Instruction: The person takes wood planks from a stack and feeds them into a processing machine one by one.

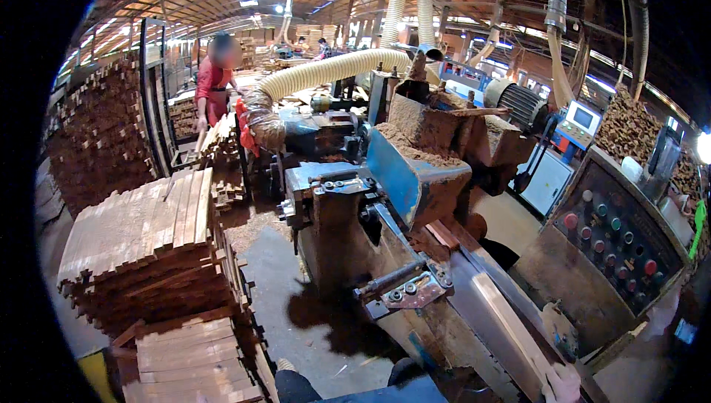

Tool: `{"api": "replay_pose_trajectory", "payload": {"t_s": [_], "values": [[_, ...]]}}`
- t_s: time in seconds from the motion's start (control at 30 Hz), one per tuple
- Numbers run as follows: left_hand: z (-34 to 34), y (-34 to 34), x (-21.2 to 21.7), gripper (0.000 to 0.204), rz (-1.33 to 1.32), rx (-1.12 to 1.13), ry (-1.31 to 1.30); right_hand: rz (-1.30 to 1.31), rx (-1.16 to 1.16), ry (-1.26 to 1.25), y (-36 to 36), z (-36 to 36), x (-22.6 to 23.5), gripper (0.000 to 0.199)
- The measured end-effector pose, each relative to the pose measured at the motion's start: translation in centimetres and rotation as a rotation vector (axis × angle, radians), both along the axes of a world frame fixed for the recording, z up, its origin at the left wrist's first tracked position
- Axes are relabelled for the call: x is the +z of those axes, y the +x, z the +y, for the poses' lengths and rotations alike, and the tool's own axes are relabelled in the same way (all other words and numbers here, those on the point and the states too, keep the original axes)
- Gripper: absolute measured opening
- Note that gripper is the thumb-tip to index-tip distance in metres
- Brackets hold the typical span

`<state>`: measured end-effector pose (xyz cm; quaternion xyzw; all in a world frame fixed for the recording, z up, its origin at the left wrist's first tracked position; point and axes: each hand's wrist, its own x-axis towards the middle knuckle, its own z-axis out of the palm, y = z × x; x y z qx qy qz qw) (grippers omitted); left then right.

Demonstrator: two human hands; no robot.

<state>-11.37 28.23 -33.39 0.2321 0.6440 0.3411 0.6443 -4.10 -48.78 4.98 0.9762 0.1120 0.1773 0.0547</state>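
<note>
Fingers (557, 382) of the right hand (566, 384) grip the near end of a wooden strip (511, 329), which runs toward eleven o'clock along the machine's feed table (474, 307).

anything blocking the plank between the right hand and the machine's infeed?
Nothing visible. The right hand pushes the pale wooden plank, which lies along the feed table with a bare run up to the machine's feed opening. Left hand not in view.

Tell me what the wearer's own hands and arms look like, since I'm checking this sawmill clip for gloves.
Only one hand shows, at the lower right edge by the pale wooden strip. It looks bare, with no glove or sleeve visible. No forearm enters the picture, and the other hand is out of view.
</note>
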Motion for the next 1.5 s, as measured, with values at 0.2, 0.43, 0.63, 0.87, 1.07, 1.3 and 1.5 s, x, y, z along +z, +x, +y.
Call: {"api": "replay_pose_trajectory", "payload": {"t_s": [0.2,0.43,0.63,0.87,1.07,1.3,1.5], "values": [[-6.3,-2.5,4.0,0.062,0.453,-0.637,0.881,-0.114,0.225,0.101,14.7,3.4,-1.4,0.046],[-21.1,8.3,23.0,0.044,-0.608,-0.444,0.355,-0.166,0.189,0.23,25.3,9.5,-2.9,0.039],[-34.7,16.3,29.4,0.047,-0.65,-0.785,0.298,0.106,0.747,0.272,15.5,18.5,2.1,0.065],[-44.5,17.2,34.3,0.06,-1.104,-1.574,-0.084,0.13,0.269,0.452,2.8,10.2,2.9,0.074],[-37.0,20.1,26.5,0.055,-0.92,-1.277,-0.09,0.417,-0.346,0.261,-7.3,1.2,3.2,0.074],[-20.2,16.6,16.1,0.017,-0.805,-0.626,-0.027,0.078,-0.353,0.262,-3.1,0.3,0.7,0.067],[-6.7,5.7,6.0,0.061,-0.243,-0.152,0.01,-0.176,-0.005,0.737,14.3,3.6,-2.4,0.067]]}}
